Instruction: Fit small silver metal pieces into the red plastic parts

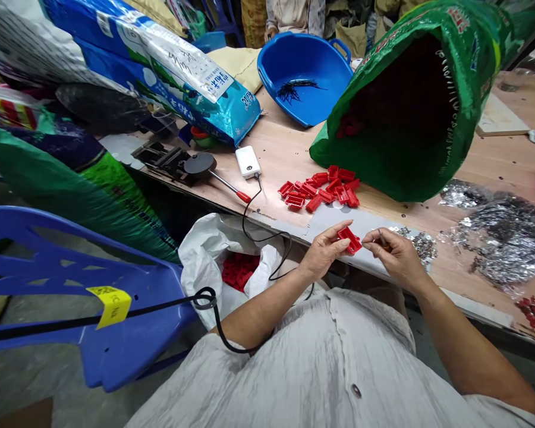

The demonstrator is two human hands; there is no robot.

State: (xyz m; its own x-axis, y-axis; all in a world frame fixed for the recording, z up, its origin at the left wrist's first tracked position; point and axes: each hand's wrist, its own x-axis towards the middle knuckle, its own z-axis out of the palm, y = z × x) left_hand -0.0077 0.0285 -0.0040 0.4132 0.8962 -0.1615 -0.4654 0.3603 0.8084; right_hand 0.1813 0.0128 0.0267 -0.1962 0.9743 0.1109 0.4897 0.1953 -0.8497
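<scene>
Between the thumb and fingers of my left hand (323,252) is a small red plastic housing (349,240), its hollow side facing up. Close against its right end, my right hand (395,252) is closed in a pinch; whatever tiny piece sits at the fingertips is too small to name. Both hands are over the grey sheet (321,221) at the table's front edge. Behind them lies a loose pile of similar red housings (321,189). A heap of small metal parts (423,245) rests just beyond my right hand.
A green sack (383,172) gapes open on the table, beside a blue basin (276,65) holding dark strands. Bags of silvery metal pieces (512,232) lie right. A white power bank (248,161) trails a cable. Below left are a white sack (205,244) and blue chair (129,333).
</scene>
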